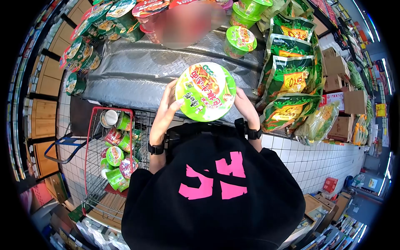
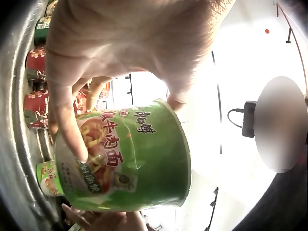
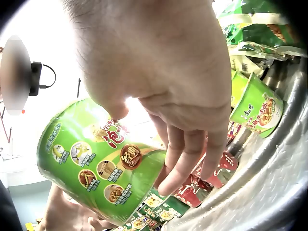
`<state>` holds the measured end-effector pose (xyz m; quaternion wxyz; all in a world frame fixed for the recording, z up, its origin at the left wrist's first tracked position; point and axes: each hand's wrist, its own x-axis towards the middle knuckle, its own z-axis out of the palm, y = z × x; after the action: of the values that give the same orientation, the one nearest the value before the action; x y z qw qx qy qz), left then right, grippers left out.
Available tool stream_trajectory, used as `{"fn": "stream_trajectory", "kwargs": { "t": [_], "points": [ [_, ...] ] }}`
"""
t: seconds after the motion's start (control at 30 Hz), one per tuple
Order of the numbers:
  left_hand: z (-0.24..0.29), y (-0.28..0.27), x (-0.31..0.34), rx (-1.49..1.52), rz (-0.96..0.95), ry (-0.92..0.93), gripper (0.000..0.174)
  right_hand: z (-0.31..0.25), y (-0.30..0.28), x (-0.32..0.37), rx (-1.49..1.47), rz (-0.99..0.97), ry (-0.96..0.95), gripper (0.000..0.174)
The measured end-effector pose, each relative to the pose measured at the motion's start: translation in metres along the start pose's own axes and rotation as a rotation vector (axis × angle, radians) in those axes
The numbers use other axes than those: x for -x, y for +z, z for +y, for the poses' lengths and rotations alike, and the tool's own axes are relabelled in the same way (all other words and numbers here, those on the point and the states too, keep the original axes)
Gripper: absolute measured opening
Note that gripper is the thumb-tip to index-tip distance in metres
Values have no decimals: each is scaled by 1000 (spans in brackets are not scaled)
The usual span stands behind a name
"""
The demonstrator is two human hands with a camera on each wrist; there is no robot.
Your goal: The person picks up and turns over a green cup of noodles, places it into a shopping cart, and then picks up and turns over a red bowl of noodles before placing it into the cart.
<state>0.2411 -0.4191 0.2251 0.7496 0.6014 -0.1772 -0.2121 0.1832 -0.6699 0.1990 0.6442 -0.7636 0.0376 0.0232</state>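
Observation:
Between both hands is a green instant noodle cup (image 1: pixel 206 91), its printed lid facing up in the head view. My left hand (image 1: pixel 168 102) grips its left side, thumb over the lid's edge. On the opposite side my right hand (image 1: pixel 246 107) holds it, mostly hidden behind the cup in the head view. The left wrist view shows fingers (image 2: pixel 70 127) spread along the noodle cup (image 2: pixel 144 159). In the right wrist view the fingers (image 3: pixel 185 159) reach round the cup's end. Just beyond, a smaller-looking green noodle cup (image 1: pixel 240 41) stands on the metal display.
The ridged metal display surface (image 1: pixel 137 71) holds stacked green and red noodle cups at the back left. Green food bags (image 1: pixel 289 77) line its right side. A red-rimmed shopping cart (image 1: pixel 109 109) with several noodle cups stands at the left, on white floor tiles (image 1: pixel 291 156).

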Motion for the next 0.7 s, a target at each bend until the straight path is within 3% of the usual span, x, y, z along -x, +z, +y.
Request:
{"fn": "stream_trajectory", "kwargs": {
  "t": [0.7],
  "points": [
    [-5,8,75,-17,54,52,63,-1,18,53,-2,-157,-21,42]
  ]
}}
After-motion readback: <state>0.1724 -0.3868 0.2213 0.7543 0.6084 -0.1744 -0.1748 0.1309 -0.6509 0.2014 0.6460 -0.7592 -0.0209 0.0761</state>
